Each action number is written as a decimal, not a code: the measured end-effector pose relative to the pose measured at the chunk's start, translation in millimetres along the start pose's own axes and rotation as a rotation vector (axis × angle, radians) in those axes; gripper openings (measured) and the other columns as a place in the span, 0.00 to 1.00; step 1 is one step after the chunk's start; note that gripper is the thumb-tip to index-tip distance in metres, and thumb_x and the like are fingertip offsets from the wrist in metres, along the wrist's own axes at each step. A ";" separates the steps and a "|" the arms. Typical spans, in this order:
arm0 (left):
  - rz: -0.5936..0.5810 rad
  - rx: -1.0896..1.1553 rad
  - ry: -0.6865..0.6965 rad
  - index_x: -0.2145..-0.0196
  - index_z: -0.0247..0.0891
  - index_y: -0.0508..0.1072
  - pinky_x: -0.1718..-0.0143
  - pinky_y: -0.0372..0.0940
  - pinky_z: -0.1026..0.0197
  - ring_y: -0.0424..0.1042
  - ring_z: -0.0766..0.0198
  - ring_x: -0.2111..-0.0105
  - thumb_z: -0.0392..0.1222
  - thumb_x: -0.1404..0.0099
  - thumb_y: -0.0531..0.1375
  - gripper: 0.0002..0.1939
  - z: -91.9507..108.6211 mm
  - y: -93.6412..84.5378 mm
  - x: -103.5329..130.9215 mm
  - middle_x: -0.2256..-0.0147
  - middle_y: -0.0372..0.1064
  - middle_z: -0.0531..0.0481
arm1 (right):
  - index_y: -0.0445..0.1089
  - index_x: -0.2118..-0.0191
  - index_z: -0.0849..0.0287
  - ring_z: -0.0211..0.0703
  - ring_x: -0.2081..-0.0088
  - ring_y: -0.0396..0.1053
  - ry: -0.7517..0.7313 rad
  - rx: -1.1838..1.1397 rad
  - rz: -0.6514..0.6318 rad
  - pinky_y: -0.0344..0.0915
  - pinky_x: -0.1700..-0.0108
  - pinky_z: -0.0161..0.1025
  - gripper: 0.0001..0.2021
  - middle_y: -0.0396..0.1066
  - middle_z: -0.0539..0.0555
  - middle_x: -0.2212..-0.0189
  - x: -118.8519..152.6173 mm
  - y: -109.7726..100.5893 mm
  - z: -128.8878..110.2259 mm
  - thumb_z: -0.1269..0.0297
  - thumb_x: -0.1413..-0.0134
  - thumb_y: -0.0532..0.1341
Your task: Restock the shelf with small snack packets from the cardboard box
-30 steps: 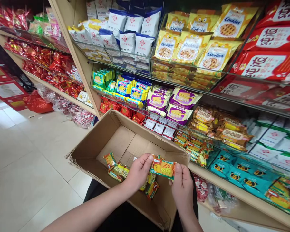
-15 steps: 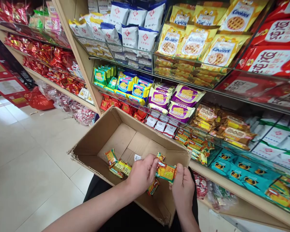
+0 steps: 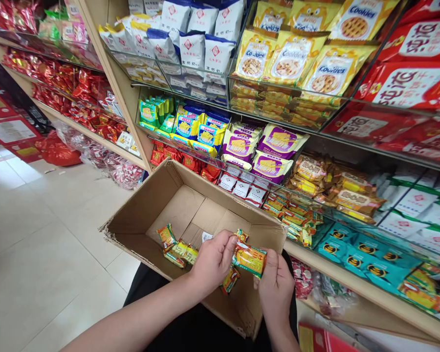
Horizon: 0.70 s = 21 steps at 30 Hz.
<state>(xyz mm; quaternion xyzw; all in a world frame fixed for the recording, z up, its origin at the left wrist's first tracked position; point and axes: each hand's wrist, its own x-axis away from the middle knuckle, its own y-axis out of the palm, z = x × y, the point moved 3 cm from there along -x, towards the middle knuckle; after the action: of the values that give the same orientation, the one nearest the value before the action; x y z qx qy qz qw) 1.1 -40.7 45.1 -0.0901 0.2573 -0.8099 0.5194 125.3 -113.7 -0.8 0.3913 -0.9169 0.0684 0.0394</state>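
Observation:
Between my two hands, above the right part of an open cardboard box (image 3: pixel 132 215), an orange and green snack packet (image 3: pixel 250 259) is stretched out. My left hand (image 3: pixel 213 259) pinches its left end, and my right hand (image 3: pixel 275 278) grips its right end between thumb and fingers. The box rests on my lap, tilted. Inside it lie several similar packets: one orange-green packet (image 3: pixel 167 236) at the left, a yellow one (image 3: pixel 187 252) beside it, and another (image 3: pixel 230 280) below the held packet. A small white label (image 3: pixel 206 236) shows on the box floor, partly behind my left hand.
Shelves with clear dividers rise ahead, holding yellow cookie bags (image 3: pixel 289 56), purple biscuit packs (image 3: pixel 273 146) and teal packets (image 3: pixel 355 254). The shelf's wooden front edge (image 3: pixel 352 281) runs close to the box's right side. A red bag (image 3: pixel 60 149) sits on the tiled floor (image 3: pixel 58 254).
The view has shifted slightly, with shelves and box a little further left and up in the picture. Both hands keep hold of the packet, whose printed face has tilted slightly.

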 end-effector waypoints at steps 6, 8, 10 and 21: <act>0.025 0.251 -0.144 0.76 0.40 0.59 0.79 0.53 0.66 0.55 0.68 0.81 0.51 0.34 0.44 0.18 -10.1 14.6 0.6 0.82 0.52 0.57 | 0.55 0.74 0.57 0.30 0.87 0.50 0.113 -0.298 0.021 0.50 0.87 0.28 0.19 0.53 0.42 0.86 0.2 4.6 7.1 0.45 0.48 0.53; 0.028 0.314 -0.182 0.77 0.40 0.59 0.79 0.54 0.66 0.56 0.68 0.81 0.54 0.35 0.44 0.19 -12.7 19.1 1.1 0.82 0.52 0.57 | 0.58 0.73 0.58 0.30 0.86 0.54 0.114 -0.273 -0.011 0.55 0.84 0.29 0.18 0.57 0.43 0.84 0.0 0.1 4.1 0.46 0.49 0.54; 0.009 0.338 -0.199 0.76 0.40 0.59 0.80 0.54 0.66 0.56 0.68 0.82 0.56 0.36 0.45 0.19 -13.1 22.3 1.2 0.82 0.53 0.57 | 0.63 0.68 0.59 0.33 0.80 0.61 0.058 -0.181 -0.122 0.62 0.78 0.31 0.17 0.64 0.47 0.78 0.3 -7.5 0.5 0.48 0.51 0.57; -0.267 0.327 -0.276 0.66 0.39 0.64 0.80 0.55 0.68 0.59 0.70 0.82 0.55 0.40 0.51 0.16 -38.1 5.8 -3.6 0.82 0.53 0.60 | 0.64 0.65 0.59 0.37 0.73 0.68 0.043 -0.320 0.250 0.67 0.73 0.35 0.22 0.68 0.52 0.65 -103.3 -92.7 26.6 0.55 0.68 0.68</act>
<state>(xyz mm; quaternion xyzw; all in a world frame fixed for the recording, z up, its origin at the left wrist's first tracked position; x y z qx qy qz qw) -8.5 -27.1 10.1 -0.1476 0.0354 -0.8823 0.4456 263.1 -107.7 -31.3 0.2618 -0.9564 -0.0654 0.1119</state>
